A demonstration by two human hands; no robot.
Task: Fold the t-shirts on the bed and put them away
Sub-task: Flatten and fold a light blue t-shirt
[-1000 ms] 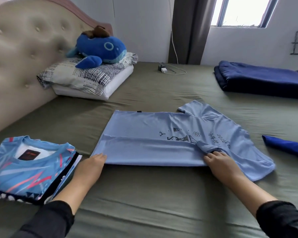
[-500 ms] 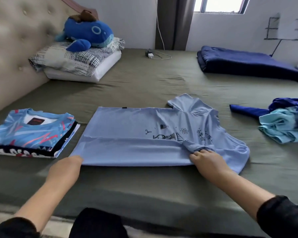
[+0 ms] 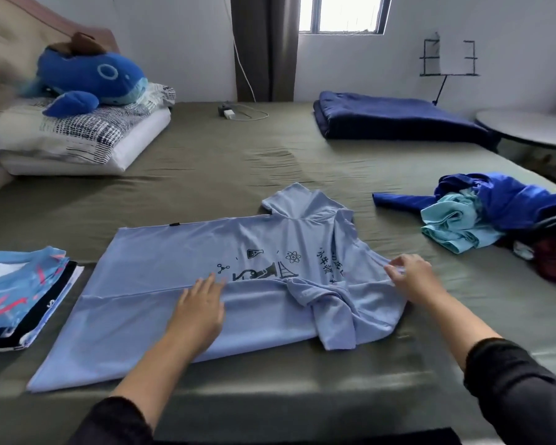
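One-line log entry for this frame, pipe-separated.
stage: folding | item: light blue t-shirt, near side folded in | left hand: flat on fold | right hand: pinching collar end | folded stack: at left | unfolded pile: at right

Olive-sheeted bed (image 3: 225, 175) with light-blue t-shirt (image 3: 148, 271), folded shirt stack (image 3: 16, 293), pillows (image 3: 77, 139), navy blanket (image 3: 395, 120), crumpled clothes pile (image 3: 495, 216).

On your light blue t-shirt (image 3: 161, 268) there's a dark print: flask, atom, molecule and microscope icons, plus two columns of Chinese characters, too small and creased to read. The folded stack (image 3: 20, 293) shows one white letter, likely "S", on a black edge.
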